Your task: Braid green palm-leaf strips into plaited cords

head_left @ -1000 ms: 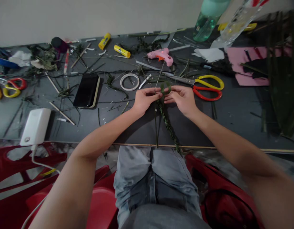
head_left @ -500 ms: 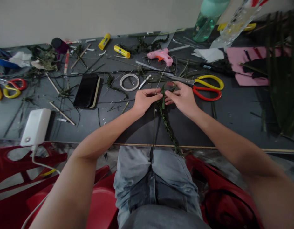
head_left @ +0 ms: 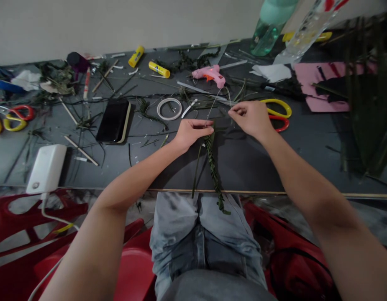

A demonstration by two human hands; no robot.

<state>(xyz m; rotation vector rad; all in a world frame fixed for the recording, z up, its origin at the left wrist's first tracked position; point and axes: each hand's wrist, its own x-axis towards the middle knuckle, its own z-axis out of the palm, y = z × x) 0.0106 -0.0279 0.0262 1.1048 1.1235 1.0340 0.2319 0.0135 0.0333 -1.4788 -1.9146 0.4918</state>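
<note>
A braided green leaf strip (head_left: 213, 167) runs from the dark tabletop (head_left: 249, 163) down over its front edge toward my lap. My left hand (head_left: 190, 131) pinches the top end of this braid, fingers closed on it. My right hand (head_left: 251, 119) is to the right of it and a little farther back, fingers pinched on a thin loose strand (head_left: 230, 103) that leads back toward the braid's top. A narrow loose leaf blade (head_left: 196, 171) hangs beside the braid.
Red-and-yellow scissors (head_left: 279, 113) lie partly under my right hand. A pink glue gun (head_left: 209, 74), a tape ring (head_left: 170, 108), a phone (head_left: 114, 120), two glue sticks (head_left: 159, 69), a white charger (head_left: 46, 167), bottles (head_left: 268, 29) and pink paper (head_left: 325, 83) crowd the table. Red chairs stand below.
My right hand has pulled away from the left, moving right and back with a thin strand. The leaf loop between the hands is gone, and the braid's lower end has swung left.
</note>
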